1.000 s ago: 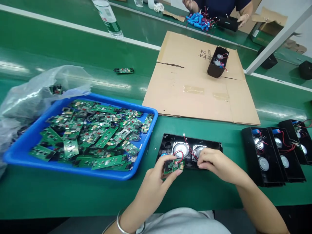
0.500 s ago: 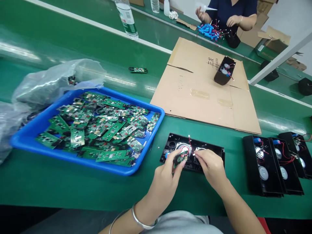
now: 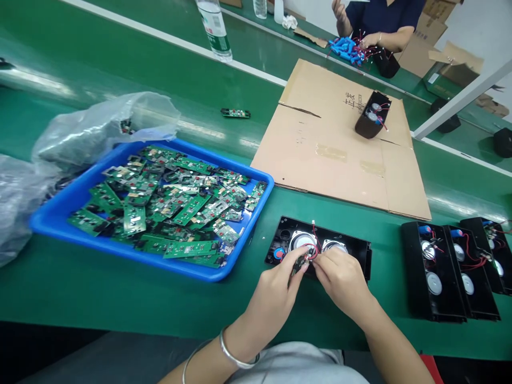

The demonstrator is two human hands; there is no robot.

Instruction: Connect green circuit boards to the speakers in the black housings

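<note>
A black speaker housing [image 3: 358, 256] lies on the green table in front of me, with two round speakers [image 3: 301, 242] and a blue battery [image 3: 279, 254] inside. My left hand [image 3: 276, 290] pinches a small green circuit board [image 3: 300, 263] over the housing. My right hand [image 3: 340, 274] is closed at the board's right edge, its fingertips on a thin wire with a small white plug, mostly hidden by the fingers. Red wires [image 3: 315, 246] loop between the two hands. Another white plug [image 3: 313, 222] sticks up at the housing's back edge.
To the left stands a blue tray [image 3: 216, 276] heaped with circuit boards, beside a plastic bag [image 3: 108, 117]. Several wired housings [image 3: 414, 272] stand at right. Flattened cardboard [image 3: 332, 170] bears another housing [image 3: 373, 114]. Across the table, a person [image 3: 384, 26] works near blue batteries [image 3: 346, 49].
My right hand has moved left, bringing the white plug up to the circuit board in my left hand. The co-worker's hand has reached down to the blue batteries. The view has shifted slightly.
</note>
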